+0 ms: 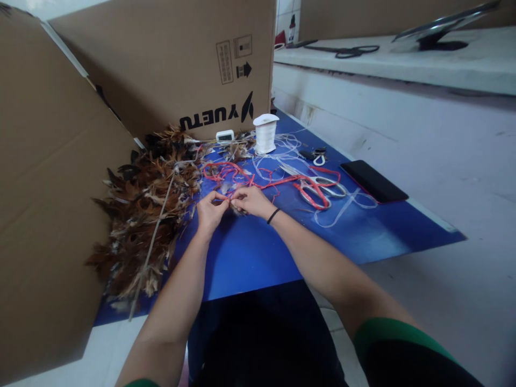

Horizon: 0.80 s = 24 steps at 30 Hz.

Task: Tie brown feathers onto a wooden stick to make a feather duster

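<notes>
My left hand and my right hand meet over the blue tabletop, both pinched closed fingertip to fingertip. A bit of red string shows between them, and a small feather tuft pokes out below; the fingers hide most of it. Just beyond the hands lies a loose tangle of red string. One length runs right, across the metal scissors. To the left is a large heap of brown feathers, with a thin pale stick lying over it.
A white ribbon spool stands behind the hands, near loose clear ribbon. A small white digital device, keys and a black phone lie around. Cardboard walls off the back and left. Dark scissors rest on the ledge.
</notes>
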Motion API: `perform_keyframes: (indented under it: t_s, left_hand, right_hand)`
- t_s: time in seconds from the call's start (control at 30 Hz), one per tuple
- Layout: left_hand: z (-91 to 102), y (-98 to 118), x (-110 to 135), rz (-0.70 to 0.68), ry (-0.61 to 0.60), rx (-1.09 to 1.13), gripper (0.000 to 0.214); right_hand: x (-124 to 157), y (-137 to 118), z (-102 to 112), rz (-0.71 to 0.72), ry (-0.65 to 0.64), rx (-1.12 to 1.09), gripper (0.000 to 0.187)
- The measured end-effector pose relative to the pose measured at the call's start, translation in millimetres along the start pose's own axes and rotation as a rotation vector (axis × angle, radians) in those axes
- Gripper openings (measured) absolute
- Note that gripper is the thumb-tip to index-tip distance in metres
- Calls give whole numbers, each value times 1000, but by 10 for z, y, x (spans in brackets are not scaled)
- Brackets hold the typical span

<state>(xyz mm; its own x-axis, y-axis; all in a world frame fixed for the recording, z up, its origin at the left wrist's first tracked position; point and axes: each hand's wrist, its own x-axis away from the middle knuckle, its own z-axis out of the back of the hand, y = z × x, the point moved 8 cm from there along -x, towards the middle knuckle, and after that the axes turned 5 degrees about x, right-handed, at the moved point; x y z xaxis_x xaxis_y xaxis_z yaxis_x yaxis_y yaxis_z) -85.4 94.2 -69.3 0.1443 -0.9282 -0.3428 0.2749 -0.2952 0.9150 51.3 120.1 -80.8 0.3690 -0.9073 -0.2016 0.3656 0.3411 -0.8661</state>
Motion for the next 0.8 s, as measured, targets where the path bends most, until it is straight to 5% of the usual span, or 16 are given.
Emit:
perform_keyframes:
  t_s: [0.33, 0.8]
  left_hand:
    - [-24, 24, 6, 4, -12, 45, 16]
    - [-88, -76, 13, 117, -40, 197, 21]
  right_hand:
    - [33, 32, -19, -132, -19, -152, 12]
    - [2, -34, 30, -40, -4, 63, 8]
